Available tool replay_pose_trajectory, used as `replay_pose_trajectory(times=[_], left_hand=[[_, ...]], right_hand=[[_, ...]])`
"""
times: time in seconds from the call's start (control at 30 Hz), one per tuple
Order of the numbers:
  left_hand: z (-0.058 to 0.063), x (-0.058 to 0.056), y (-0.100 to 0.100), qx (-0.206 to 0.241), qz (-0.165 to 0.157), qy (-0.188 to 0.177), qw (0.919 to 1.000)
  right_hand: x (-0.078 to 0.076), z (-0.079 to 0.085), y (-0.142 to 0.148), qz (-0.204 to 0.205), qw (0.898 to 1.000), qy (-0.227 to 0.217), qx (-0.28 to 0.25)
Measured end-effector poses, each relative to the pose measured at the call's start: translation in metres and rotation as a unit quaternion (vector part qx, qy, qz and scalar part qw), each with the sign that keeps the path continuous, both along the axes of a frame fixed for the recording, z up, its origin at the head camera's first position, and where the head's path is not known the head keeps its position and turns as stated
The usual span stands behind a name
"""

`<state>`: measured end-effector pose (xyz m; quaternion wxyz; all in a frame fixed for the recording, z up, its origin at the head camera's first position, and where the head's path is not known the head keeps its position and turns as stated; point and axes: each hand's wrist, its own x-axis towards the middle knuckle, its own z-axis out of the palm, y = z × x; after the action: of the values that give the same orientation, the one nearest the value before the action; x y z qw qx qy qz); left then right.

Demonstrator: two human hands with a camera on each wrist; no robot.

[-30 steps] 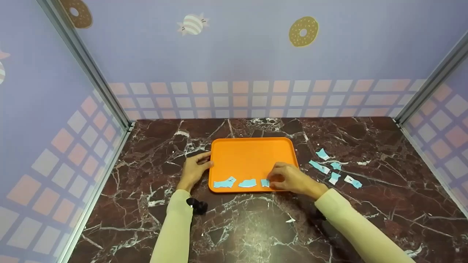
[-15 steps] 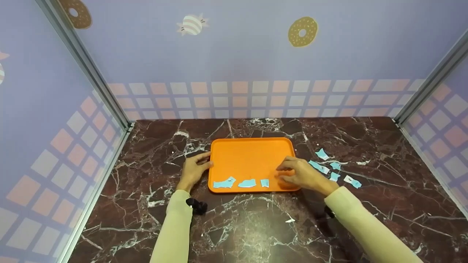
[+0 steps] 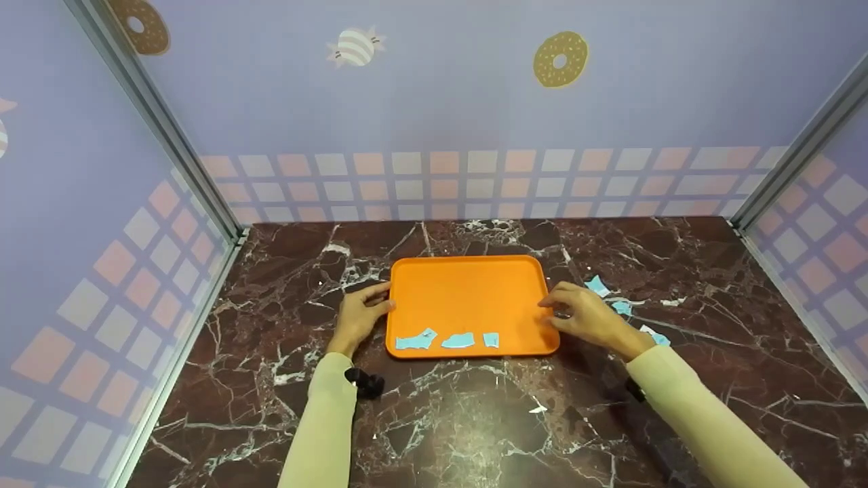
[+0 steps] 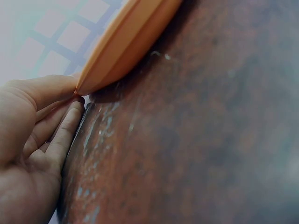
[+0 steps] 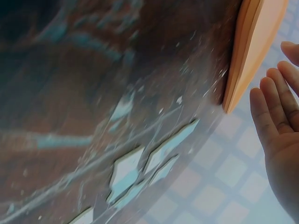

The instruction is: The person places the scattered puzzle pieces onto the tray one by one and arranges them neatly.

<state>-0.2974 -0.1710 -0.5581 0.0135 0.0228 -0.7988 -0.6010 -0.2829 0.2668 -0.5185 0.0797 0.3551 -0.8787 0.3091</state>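
My left hand (image 3: 358, 318) holds the left rim of the orange tray (image 3: 468, 291); in the left wrist view the thumb (image 4: 56, 88) and fingertips meet at its edge. Three flat, irregular light-blue pieces lie in a row along the tray's near side: a long piece (image 3: 416, 339), a middle piece (image 3: 458, 340) and a small squarish piece (image 3: 491, 339). Over the tray's right edge hovers my right hand (image 3: 586, 315), fingers loosely extended, holding nothing. In the right wrist view its fingers (image 5: 280, 93) are apart from the tray.
Right of the tray, several more blue-and-white pieces lie on the dark marbled table (image 3: 468, 434), including one piece (image 3: 597, 285) at the back. My right hand partly hides this group. Patterned panels (image 3: 434, 102) wall in the back and sides.
My right hand has let go of the small squarish piece, leaving it on the tray, and moved right to the tray's right edge. The left hand has stayed in place.
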Motion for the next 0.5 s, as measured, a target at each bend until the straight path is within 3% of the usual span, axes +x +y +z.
replay_pose_trajectory(times=[0.5], left_hand=[[0.000,0.000,0.000,0.005,-0.002,0.000,1.0000]], right_hand=[[0.001,0.001,0.030,-0.056,0.998,-0.024,0.026]])
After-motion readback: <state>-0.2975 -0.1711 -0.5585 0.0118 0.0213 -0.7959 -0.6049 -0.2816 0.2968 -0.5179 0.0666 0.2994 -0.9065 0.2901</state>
